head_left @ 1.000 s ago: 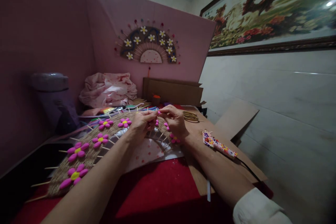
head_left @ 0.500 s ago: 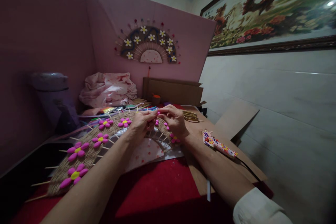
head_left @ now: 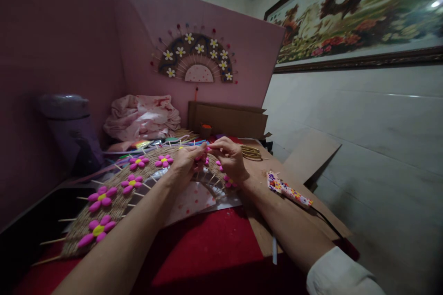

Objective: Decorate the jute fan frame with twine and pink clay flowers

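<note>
Grip: left hand (head_left: pixel 188 161) and right hand (head_left: pixel 229 158) are pinching a small pink piece (head_left: pixel 208 148) between their fingertips, centre of frame. Rope fan (head_left: pixel 117 179) is lying below, reaching lower left. Light, even pressure is probably serving best, avoiding flattening.

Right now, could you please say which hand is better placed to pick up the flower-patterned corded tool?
Probably the right hand: the corded tool lies beside the right forearm, while the left hand is farther off, on that forearm's other side.
</note>
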Available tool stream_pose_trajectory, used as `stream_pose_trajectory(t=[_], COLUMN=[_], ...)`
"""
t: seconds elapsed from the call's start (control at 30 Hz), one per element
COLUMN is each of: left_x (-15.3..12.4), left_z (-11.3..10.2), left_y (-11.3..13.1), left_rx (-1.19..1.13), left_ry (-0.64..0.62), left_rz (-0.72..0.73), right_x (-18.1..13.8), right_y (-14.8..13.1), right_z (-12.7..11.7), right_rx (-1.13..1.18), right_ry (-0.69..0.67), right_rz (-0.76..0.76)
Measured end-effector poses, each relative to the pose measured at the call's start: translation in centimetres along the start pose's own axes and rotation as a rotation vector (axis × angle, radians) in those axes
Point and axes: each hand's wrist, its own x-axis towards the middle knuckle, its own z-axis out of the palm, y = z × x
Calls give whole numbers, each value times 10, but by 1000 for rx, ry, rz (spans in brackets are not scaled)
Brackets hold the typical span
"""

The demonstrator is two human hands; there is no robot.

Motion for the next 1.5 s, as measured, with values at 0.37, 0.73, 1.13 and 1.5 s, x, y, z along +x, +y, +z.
stream_pose_trajectory(t=[0.37, 0.73, 1.13, 1.5], left_x=[1, 0, 1, -1], left_z=[0, 2, 3, 3], left_y=[-1, 0, 0, 0], left_rx=[-7, -17, -43, -63], left_ry=[-1, -7, 23, -9], left_rz=[-6, -4, 30, 2], right_x=[0, -1, -4, -1], right_y=[-1, -2, -4, -3], right_z=[0, -1, -2, 1], right_rx=[-16, -62, -197, -97], right_ry=[-8, 7, -69, -16], right_rz=[4, 25, -24, 112])
